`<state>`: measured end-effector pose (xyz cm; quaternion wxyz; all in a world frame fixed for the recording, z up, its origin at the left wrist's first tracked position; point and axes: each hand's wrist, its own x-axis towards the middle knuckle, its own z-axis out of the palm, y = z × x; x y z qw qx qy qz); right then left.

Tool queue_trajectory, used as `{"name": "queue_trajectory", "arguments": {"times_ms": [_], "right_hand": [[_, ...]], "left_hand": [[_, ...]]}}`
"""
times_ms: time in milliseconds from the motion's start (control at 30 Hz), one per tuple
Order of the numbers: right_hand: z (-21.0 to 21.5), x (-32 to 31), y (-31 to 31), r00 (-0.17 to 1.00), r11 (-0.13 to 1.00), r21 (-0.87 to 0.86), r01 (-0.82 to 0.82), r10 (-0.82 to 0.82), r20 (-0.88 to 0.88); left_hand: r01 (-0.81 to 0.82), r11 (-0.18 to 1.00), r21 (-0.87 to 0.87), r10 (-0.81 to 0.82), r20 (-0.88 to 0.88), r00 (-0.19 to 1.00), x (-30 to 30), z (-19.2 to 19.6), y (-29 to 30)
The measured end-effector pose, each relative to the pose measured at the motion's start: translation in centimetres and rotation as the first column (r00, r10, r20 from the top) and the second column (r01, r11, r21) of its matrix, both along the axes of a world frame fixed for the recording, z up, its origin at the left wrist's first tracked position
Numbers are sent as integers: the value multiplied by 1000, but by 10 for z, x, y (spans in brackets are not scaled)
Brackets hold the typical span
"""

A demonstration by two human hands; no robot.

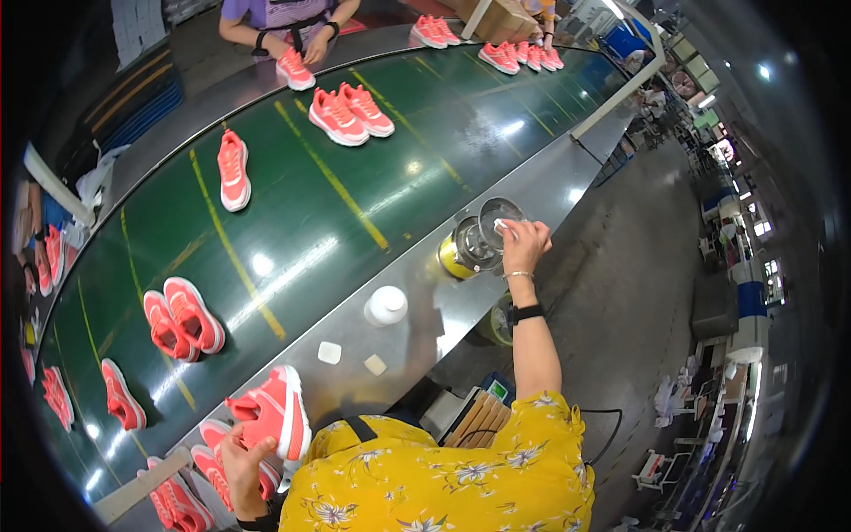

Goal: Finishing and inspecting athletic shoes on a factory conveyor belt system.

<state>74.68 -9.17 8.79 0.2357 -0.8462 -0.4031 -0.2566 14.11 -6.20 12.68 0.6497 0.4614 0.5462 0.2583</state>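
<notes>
My left hand point(238, 465), low at the left, is closed round a coral-pink sneaker point(277, 412) with a white sole. The shoe is tilted, its sole facing right. More pink sneakers point(213, 457) lie just behind and below that hand. My right arm reaches out over the metal ledge. The fingers of my right hand point(526, 246) are pinched on a small white piece point(502, 225). This piece is beside a round, tilted lid point(495, 213) of a yellow and metal can point(458, 253). Whether my fingers also touch the lid, I cannot tell.
A white bottle point(386, 306) and two small pale pads point(330, 353) sit on the metal ledge. Several pink sneakers point(338, 117) stand on the green conveyor belt point(292, 257). Across it, a person's hands point(310, 49) handle another shoe. A green bin point(501, 324) stands below the ledge.
</notes>
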Motion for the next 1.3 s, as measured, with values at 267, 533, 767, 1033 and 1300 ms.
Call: {"name": "queue_trajectory", "arguments": {"times_ms": [267,533,767,1033,1300], "right_hand": [[-38,42,12,975,991,-108,75,-96,-199],[-39,31,4,978,985,-169,36,-69,-198],[-42,31,12,996,993,-112,-44,34,-87],[0,23,23,958,944,238,-228,261,-120],[-7,-267,34,284,486,227,-844,764,-579]], "left_hand": [[10,994,-106,-9,11,1000,39,-6,-2],[77,993,-86,-85,-97,992,21,-16,-6],[253,966,-50,-258,-199,945,-2,-25,-6],[324,941,-102,-331,-56,942,-4,-43,2],[375,926,-36,-376,-41,926,-32,-45,-6]]}}
